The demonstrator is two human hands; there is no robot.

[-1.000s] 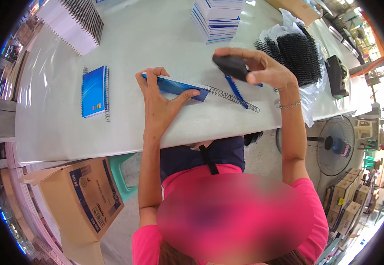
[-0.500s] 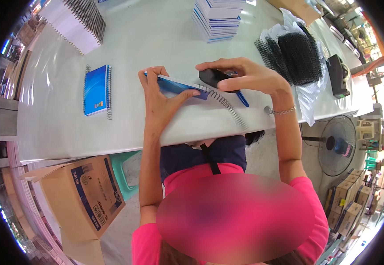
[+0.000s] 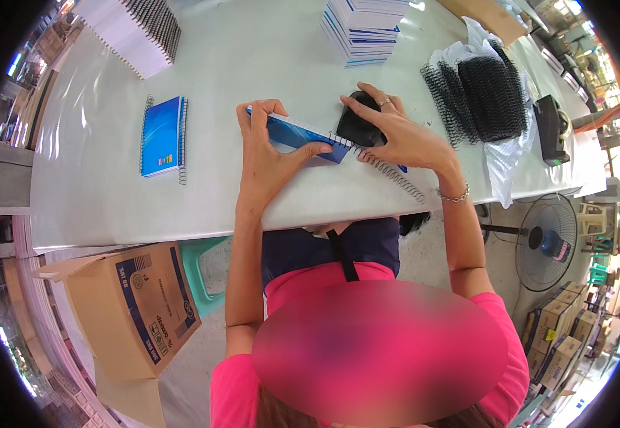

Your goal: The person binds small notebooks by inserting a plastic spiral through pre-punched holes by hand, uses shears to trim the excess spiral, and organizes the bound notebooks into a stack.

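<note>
Left hand (image 3: 263, 160): bent around the left part of a blue notebook, thumb on the near face, fingers over the far side.
Right hand (image 3: 406, 139): curled over a black rounded block (image 3: 356, 123), 1 ring on a finger, thumb side close to the wire.
Blue notebook (image 3: 299, 134): tilted between the 2 hands, above the table's near side.
Wire coil (image 3: 397, 177): partly through the notebook's edge at its right end, the rest trailing right toward the near edge.
Table (image 3: 246, 57): pale and glossy.
Left of the hands: 1 coiled blue notebook (image 3: 161, 137), lying flat.
Far side: 2 stacks, spiral-bound pads (image 3: 126, 36) at left, unbound booklets (image 3: 367, 39) nearer the middle.
Right: black coils (image 3: 492, 96) on white wrapping (image 3: 507, 167).
</note>
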